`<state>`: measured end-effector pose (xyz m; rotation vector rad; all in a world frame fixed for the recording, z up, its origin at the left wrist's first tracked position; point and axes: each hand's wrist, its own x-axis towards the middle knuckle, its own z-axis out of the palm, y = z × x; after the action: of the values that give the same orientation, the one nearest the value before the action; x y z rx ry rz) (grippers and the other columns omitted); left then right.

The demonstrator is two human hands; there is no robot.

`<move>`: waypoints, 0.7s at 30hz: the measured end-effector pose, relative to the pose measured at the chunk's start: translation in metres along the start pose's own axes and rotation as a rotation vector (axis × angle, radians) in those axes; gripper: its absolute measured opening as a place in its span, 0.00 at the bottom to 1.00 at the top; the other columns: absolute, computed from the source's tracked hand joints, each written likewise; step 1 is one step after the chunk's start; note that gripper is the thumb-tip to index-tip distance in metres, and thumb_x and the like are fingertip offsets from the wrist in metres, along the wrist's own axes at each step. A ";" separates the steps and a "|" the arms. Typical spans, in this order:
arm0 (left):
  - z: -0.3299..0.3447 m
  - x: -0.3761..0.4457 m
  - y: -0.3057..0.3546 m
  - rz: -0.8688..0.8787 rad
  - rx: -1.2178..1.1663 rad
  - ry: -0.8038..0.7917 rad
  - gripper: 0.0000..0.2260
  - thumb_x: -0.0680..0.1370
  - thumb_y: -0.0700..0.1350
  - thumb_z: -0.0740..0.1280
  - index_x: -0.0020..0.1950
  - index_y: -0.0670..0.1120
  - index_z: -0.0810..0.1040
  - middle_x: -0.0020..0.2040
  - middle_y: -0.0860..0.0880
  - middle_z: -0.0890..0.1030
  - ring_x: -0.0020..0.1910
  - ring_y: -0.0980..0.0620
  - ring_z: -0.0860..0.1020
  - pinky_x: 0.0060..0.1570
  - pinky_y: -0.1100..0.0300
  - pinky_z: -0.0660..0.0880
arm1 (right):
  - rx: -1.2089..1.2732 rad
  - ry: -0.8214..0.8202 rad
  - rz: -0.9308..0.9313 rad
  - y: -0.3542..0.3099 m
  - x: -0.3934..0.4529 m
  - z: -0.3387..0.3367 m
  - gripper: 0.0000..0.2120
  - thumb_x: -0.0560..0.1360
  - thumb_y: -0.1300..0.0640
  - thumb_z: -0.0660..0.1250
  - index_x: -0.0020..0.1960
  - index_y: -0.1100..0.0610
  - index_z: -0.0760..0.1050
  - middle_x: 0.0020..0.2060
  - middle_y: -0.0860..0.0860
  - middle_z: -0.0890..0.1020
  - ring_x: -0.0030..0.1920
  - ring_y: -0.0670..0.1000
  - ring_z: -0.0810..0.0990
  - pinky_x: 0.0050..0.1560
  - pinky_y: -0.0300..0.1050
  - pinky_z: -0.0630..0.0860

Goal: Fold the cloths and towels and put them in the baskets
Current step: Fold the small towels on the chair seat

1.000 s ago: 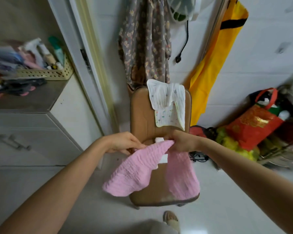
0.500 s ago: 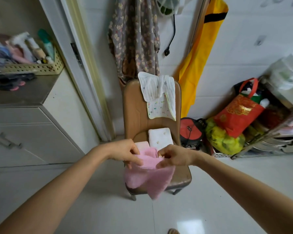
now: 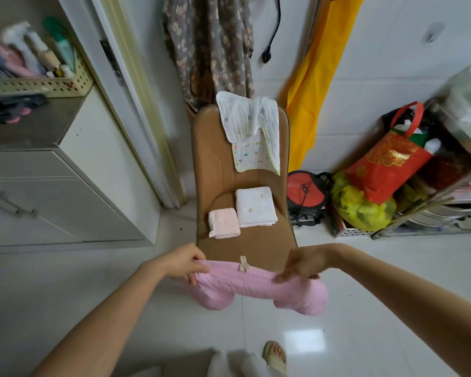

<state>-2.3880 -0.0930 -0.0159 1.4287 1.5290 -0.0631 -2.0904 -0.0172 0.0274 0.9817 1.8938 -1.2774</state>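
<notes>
Folding is under way: the left hand (image 3: 184,263) and right hand (image 3: 302,263) each pinch an end of the pink cloth (image 3: 256,288), stretched in the air just near the chair (image 3: 218,170). Next, I'd guess, bring the ends together.

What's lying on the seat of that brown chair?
On the chair seat lie a small folded pink cloth and, beside it, a larger folded white towel. The stretched pink towel covers the seat's front edge.
</notes>
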 end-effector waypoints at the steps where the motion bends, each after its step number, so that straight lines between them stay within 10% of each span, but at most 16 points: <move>1: 0.002 0.003 -0.003 -0.006 0.038 0.027 0.16 0.77 0.43 0.68 0.31 0.46 0.68 0.28 0.50 0.72 0.31 0.55 0.81 0.33 0.62 0.72 | 0.029 -0.012 -0.010 0.006 0.001 0.004 0.22 0.76 0.38 0.62 0.37 0.56 0.73 0.28 0.49 0.66 0.29 0.49 0.66 0.29 0.37 0.65; 6: 0.001 0.017 -0.017 -0.068 0.173 0.114 0.20 0.76 0.44 0.69 0.26 0.49 0.66 0.25 0.51 0.70 0.26 0.58 0.68 0.30 0.63 0.63 | 0.370 0.025 -0.105 0.030 0.005 0.012 0.12 0.78 0.49 0.65 0.37 0.52 0.71 0.33 0.43 0.72 0.35 0.43 0.71 0.39 0.34 0.69; 11: 0.009 0.033 -0.016 -0.138 0.238 0.195 0.20 0.77 0.46 0.67 0.26 0.47 0.66 0.28 0.48 0.66 0.30 0.50 0.65 0.34 0.57 0.60 | -0.236 0.346 -0.023 0.052 0.028 0.002 0.16 0.72 0.57 0.66 0.30 0.54 0.62 0.28 0.47 0.68 0.31 0.49 0.67 0.35 0.44 0.67; 15: 0.022 0.047 0.000 -0.290 0.441 0.158 0.08 0.78 0.39 0.63 0.53 0.40 0.79 0.52 0.39 0.80 0.51 0.43 0.79 0.48 0.56 0.72 | -0.406 0.324 0.086 0.063 0.042 -0.005 0.18 0.73 0.51 0.64 0.27 0.55 0.65 0.27 0.50 0.71 0.31 0.53 0.70 0.35 0.44 0.69; 21: 0.039 0.076 -0.005 -0.439 0.363 0.249 0.09 0.78 0.36 0.63 0.57 0.37 0.77 0.56 0.39 0.80 0.54 0.41 0.79 0.52 0.54 0.75 | -0.430 0.119 0.227 0.094 0.067 -0.013 0.17 0.80 0.49 0.54 0.56 0.57 0.76 0.47 0.54 0.80 0.46 0.55 0.75 0.44 0.44 0.68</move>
<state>-2.3533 -0.0642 -0.0881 1.3849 2.0997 -0.4637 -2.0462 0.0337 -0.0668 1.0182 1.9684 -0.6557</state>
